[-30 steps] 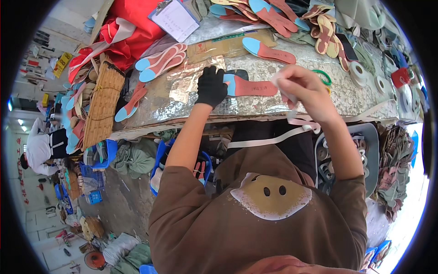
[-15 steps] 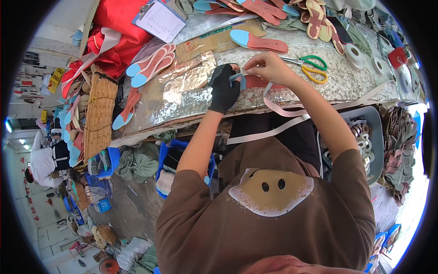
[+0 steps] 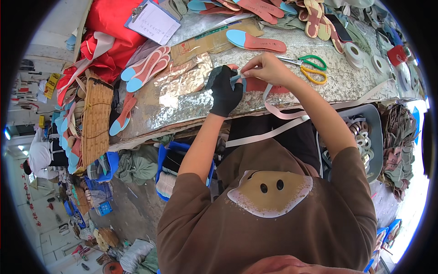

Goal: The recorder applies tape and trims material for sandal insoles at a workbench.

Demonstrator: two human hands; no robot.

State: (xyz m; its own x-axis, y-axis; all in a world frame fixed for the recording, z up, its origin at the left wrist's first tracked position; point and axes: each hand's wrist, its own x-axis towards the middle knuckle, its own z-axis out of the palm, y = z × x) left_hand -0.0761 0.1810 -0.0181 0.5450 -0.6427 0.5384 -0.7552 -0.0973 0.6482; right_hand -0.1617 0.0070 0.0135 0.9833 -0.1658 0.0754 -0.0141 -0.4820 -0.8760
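Observation:
My left hand (image 3: pixel 225 95), in a black fingerless glove, is closed on the blue end of a red-and-blue insole (image 3: pixel 261 86) near the table's front edge. My fingers hide part of that insole. Bare and closed in a pinch, my right hand (image 3: pixel 266 69) grips a pale narrow strip of tape (image 3: pixel 275 109) against the insole's blue end. From there the tape loops down over the table edge, and a loose end hangs across my lap. Scissors (image 3: pixel 313 69) with one green and one yellow handle lie just right of my right hand.
Insoles (image 3: pixel 150 68) lie left on the worn table (image 3: pixel 292 39), with another pair (image 3: pixel 255 41) behind my hands. A clipboard (image 3: pixel 153 22), a phone (image 3: pixel 338 28) and tape rolls (image 3: pixel 354 55) surround the work spot. A grey bin (image 3: pixel 375 137) stands below right, a blue crate (image 3: pixel 162 157) below left.
The whole view has shifted slightly. My hands stay together at the insole, with only a small movement of the right fingers on the tape.

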